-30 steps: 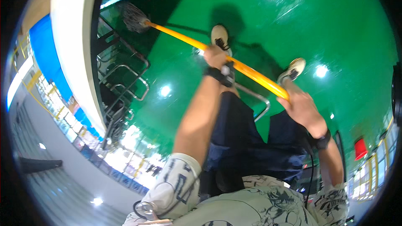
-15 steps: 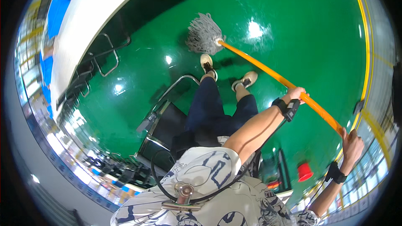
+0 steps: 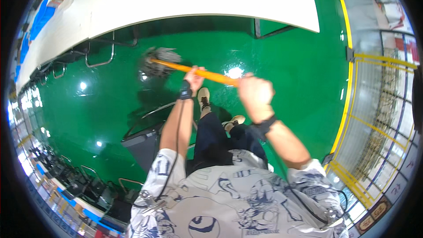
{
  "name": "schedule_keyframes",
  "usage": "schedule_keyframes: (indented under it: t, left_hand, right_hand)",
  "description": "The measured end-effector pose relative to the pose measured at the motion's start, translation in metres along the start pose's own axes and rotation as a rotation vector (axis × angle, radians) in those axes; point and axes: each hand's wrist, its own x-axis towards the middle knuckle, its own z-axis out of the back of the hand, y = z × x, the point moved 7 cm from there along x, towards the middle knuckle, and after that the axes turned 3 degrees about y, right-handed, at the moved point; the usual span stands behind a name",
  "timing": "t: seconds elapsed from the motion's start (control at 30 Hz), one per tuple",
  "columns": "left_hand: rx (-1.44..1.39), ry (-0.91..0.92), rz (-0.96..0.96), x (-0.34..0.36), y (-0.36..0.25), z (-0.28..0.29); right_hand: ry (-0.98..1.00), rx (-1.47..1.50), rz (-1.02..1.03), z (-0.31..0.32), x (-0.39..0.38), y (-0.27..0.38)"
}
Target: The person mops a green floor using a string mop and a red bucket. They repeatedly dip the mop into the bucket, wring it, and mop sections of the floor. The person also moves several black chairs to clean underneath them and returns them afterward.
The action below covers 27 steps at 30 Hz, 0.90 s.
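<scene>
A mop with an orange handle (image 3: 217, 77) slants across the view in front of me. Its grey string head (image 3: 159, 61) is at the left, over the green floor and blurred by motion. My left hand (image 3: 194, 77) is closed round the handle partway along, nearer the mop head. Higher on the handle, my right hand (image 3: 255, 94) grips the end in a fist and is closer to the camera. Both wrists wear black bands with cables running up the arms.
A long white table (image 3: 198, 0) spans the far side, with metal legs beneath it. A black chair (image 3: 143, 145) stands by my left leg. Glossy green floor (image 3: 291, 105) lies around my feet. A yellow line (image 3: 348, 83) and glass partition run along the right.
The mop has swung to the left, its head now farther left and lower in view. Both hands moved left and forward with the handle. The table now fills more of the far side.
</scene>
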Motion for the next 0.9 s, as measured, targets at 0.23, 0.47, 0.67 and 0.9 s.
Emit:
schedule_keyframes:
  t: [0.23, 0.47, 0.67, 0.9]
  left_hand:
    - [0.493, -0.834, -0.269, -0.089, -0.13, 0.111]
    - [1.748, -0.154, 0.014, -0.054, -0.005, 0.062]
    - [0.805, -0.017, 0.108, 0.016, 0.305, 0.008]
    - [0.19, -0.274, 0.462, 0.066, 0.575, -0.214]
  right_hand:
    - [0.536, 0.648, 0.376, -0.089, -0.047, 0.143]
    - [0.66, 0.718, 0.397, -0.108, -0.091, -0.02]
    - [0.843, 0.549, 0.031, -0.109, -0.122, -0.32]
    - [0.218, 0.28, -0.077, 0.059, -0.094, -0.546]
